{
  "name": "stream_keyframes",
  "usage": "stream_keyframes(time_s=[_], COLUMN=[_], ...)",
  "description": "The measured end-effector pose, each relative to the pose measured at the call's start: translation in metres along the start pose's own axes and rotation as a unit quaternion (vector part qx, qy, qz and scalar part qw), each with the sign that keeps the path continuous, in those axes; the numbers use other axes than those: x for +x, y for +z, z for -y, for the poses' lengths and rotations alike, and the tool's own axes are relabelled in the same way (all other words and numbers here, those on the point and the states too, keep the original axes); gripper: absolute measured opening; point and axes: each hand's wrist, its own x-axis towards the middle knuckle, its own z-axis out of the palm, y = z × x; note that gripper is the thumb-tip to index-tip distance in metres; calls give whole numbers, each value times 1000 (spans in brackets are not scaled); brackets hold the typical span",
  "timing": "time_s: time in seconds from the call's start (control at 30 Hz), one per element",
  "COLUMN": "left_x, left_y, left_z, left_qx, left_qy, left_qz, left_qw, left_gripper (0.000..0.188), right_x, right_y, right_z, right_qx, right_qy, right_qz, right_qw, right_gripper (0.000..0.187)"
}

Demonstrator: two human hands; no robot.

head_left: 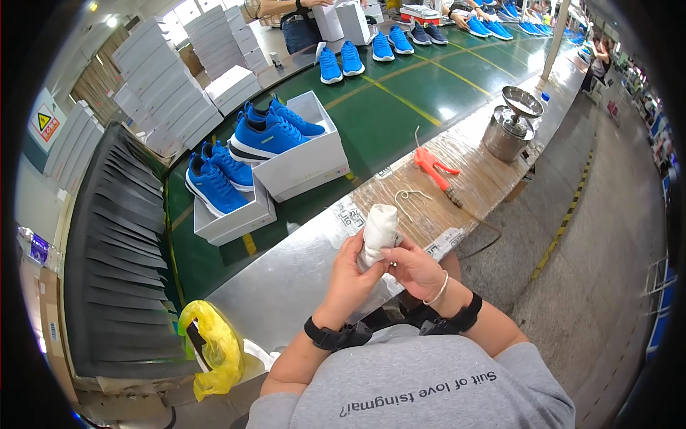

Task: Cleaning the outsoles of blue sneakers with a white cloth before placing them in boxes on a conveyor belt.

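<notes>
A white rolled bundle (381, 225), paper or thin cloth, stands upright between my two hands at the bench's edge. My left hand (349, 275) is closed around its lower left side. From the right, my right hand (418, 272) pinches its lower part with thumb and fingers. Just past the bundle, a thin cream cord (409, 204) lies looped on the bench. Beyond that is a red air blow gun (432, 166) with a thin metal nozzle and a hose.
White boxes (304, 170) with blue sneakers (264, 136) stand on the green conveyor belt (379, 107). More shoes line its far side, near other people. A metal dispenser can (509, 129) sits right on the bench (286, 268). A yellow plastic bag (221, 347) hangs lower left; black strip curtains (114, 264) stand left.
</notes>
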Motion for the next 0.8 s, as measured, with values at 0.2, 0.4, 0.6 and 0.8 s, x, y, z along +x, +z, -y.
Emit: stream_keyframes(time_s=[0.2, 0.4, 0.6, 0.8], left_x=[5, 6, 13, 4], left_y=[5, 3, 3, -52], left_z=[6, 21, 31, 20], left_qx=[9, -81, -76, -133], left_qy=[39, -57, -11, -104], left_qz=[-35, -31, 34, 88], left_qw=[999, 995, 996, 982], left_gripper=[61, 64, 74, 73], right_x=[9, 20, 31, 56], right_y=[-2, -7, -5, -10], right_z=[-14, -11, -13, 14], right_qx=[-41, -108, -280, 9], right_qy=[-66, -32, -168, 44], right_qz=[1, 17, -15, 5], right_qw=[997, 994, 945, 999], right_gripper=[61, 67, 58, 38])
